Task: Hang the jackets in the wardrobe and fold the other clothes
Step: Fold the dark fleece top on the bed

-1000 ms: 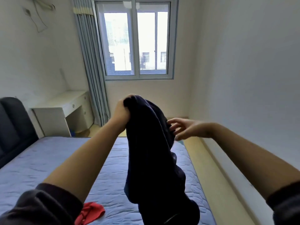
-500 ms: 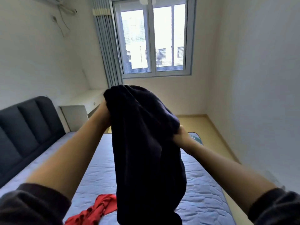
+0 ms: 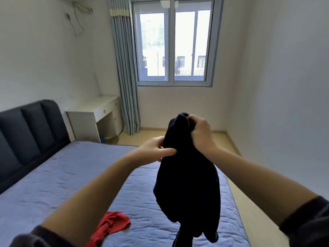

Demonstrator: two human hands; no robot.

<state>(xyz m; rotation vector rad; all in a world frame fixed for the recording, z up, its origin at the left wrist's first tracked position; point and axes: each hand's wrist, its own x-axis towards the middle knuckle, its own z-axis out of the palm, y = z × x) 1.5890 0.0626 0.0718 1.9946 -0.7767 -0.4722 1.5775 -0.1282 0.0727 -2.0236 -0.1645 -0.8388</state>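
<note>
1. A dark navy fabric garment (image 3: 187, 175) is held up in the air above a bed with a blue quilted mattress (image 3: 71, 175), its lower part hanging loose.
2. Its bunched top is clenched in the right hand (image 3: 201, 133), the fingers curled round the cloth.
3. Its left edge, just below, is pinched by the left hand (image 3: 156, 148).
4. A crumpled red cloth garment (image 3: 112, 225) is seen lying on the mattress, left of the hanging garment and apart from it.
5. A white desk with drawers (image 3: 99, 109) is set beside the dark padded headboard (image 3: 30, 129).
</note>
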